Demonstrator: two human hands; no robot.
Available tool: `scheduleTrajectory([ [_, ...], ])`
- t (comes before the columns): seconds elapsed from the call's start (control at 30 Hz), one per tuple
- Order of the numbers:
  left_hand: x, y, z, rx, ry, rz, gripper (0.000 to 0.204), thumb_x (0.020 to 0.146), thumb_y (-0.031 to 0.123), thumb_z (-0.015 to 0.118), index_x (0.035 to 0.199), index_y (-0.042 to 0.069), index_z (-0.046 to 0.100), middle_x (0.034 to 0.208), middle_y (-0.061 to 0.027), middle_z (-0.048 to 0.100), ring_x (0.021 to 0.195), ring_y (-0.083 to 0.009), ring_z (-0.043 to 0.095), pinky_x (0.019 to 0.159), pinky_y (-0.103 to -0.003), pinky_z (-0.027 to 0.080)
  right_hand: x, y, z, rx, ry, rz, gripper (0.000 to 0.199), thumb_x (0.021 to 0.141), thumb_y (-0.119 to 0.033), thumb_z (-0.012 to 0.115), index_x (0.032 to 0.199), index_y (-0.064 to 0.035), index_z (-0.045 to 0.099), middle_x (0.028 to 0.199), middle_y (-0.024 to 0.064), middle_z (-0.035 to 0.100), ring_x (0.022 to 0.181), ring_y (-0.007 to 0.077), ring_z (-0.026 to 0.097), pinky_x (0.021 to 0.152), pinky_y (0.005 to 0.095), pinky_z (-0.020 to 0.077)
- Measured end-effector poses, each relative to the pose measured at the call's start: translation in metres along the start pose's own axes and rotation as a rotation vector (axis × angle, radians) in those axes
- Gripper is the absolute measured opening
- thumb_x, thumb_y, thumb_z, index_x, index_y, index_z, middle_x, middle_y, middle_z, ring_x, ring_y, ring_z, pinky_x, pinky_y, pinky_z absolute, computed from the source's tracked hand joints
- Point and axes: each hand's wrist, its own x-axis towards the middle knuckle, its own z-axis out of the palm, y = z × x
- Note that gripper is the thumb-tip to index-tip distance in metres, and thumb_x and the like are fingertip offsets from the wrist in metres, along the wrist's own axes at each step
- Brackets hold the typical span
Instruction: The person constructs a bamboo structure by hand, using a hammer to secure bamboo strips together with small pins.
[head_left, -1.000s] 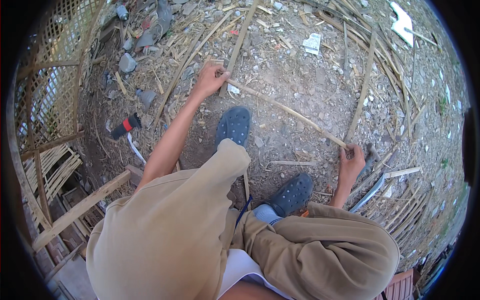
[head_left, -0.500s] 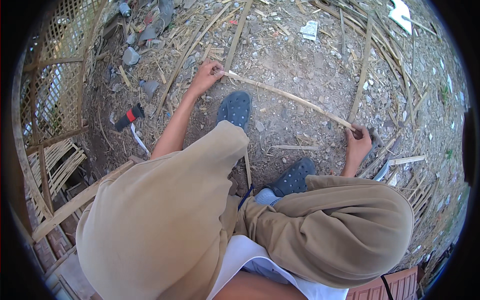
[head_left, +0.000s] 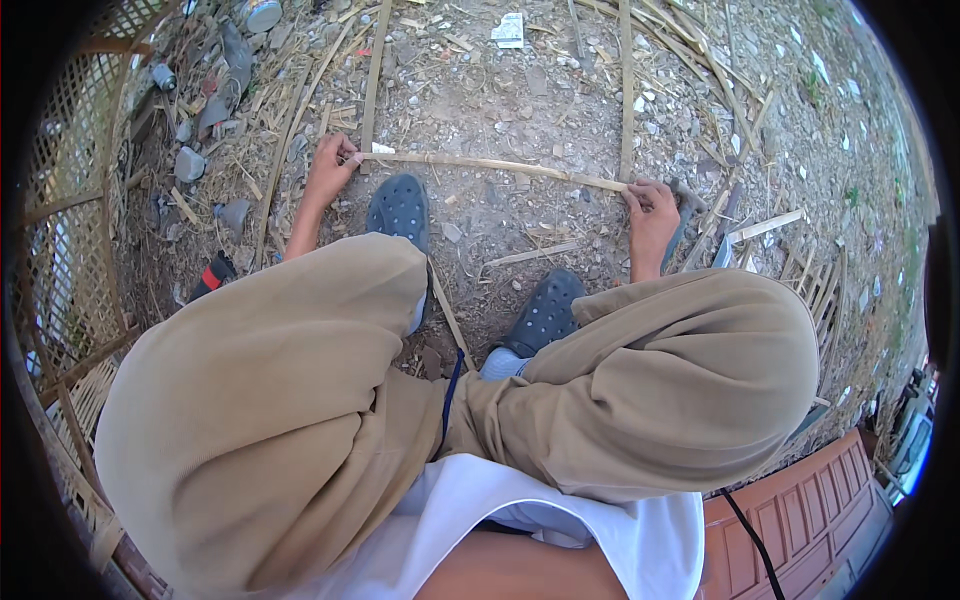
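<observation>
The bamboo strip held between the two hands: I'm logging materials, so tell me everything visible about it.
The bamboo strip is a long, thin, pale tan slat, dry-looking with faint nodes. It lies nearly level just above the dirt ground, beyond the blue clogs. The left hand pinches one end, the right hand the other.

A woven lattice panel (head_left: 70, 200) (left) borders scattered stones (head_left: 190, 163).
</observation>
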Motion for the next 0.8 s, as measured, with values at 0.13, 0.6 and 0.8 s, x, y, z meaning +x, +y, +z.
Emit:
scheduleTrajectory([
  [0.13,0.005,-0.015,-0.010,0.072,-0.034,-0.047,0.022,0.085,0.013,0.081,0.098,0.004,0.065,0.097,-0.0090,0.060,0.090,-0.0241,0.060,0.083,-0.038,0.050,-0.007,-0.012,0.009,-0.232,0.020,-0.203,0.018,0.080,-0.001,0.085,0.096,-0.0042,0.078,0.110,0.0114,0.073,0.105,0.0334,0.069,0.091,0.0426,0.0572],
  [0.6,0.010,-0.020,-0.002,0.079,-0.073,-0.023,0.024,0.084,0.021,0.084,0.100,0.009,0.070,0.093,-0.0131,0.061,0.095,-0.0317,0.062,0.086,-0.044,0.050,-0.008,-0.011,0.007,-0.064,-0.021,-0.087,0.015,0.080,-0.002,0.083,0.093,-0.0033,0.076,0.098,0.0131,0.074,0.098,0.0348,0.070,0.090,0.0445,0.0551],
  [0.8,0.014,-0.025,-0.021,0.133,0.096,-0.084,0.034,0.079,0.023,0.089,0.091,0.002,0.066,0.088,-0.0174,0.067,0.088,-0.0366,0.065,0.082,-0.048,0.050,-0.025,-0.043,0.023,-0.477,-0.003,-0.343,0.022,0.085,0.000,0.067,0.105,-0.0047,0.075,0.117,0.0103,0.068,0.114,0.0333,0.062,0.096,0.0464,0.0510],
])
